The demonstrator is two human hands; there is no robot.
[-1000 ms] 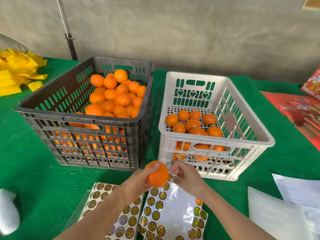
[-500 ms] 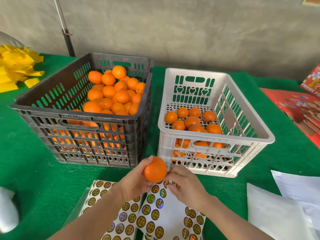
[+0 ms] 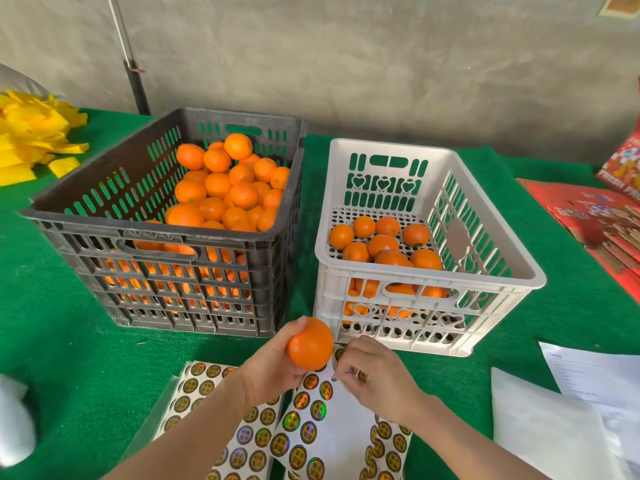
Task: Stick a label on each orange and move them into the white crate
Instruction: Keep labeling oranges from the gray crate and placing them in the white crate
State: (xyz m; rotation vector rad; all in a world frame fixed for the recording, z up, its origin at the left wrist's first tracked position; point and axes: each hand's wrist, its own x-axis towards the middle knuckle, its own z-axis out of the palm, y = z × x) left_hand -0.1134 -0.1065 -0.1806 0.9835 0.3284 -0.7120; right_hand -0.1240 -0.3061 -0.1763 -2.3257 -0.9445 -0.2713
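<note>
My left hand point(image 3: 273, 368) grips one orange point(image 3: 310, 344) just above the sticker sheets, in front of the gap between the two crates. Beside it, my right hand point(image 3: 375, 377) has its fingertips pinched on a round label at the top of the right sticker sheet point(image 3: 341, 434). A second sticker sheet point(image 3: 207, 403) lies to the left. The dark grey crate point(image 3: 114, 220) is piled with oranges. The white crate point(image 3: 485, 244) on the right holds several oranges on its floor.
Green felt covers the table point(image 3: 69, 341). Yellow strips point(image 3: 31, 136) lie at the far left, red cartons point(image 3: 595, 223) at the right, white papers point(image 3: 568, 410) at the near right. A white object point(image 3: 14, 420) sits at the left edge. A dark pole point(image 3: 133, 74) leans against the wall.
The left hand lifted the orange slightly up and left. The right hand's fingers moved down onto the sticker sheet and pinched at a label.
</note>
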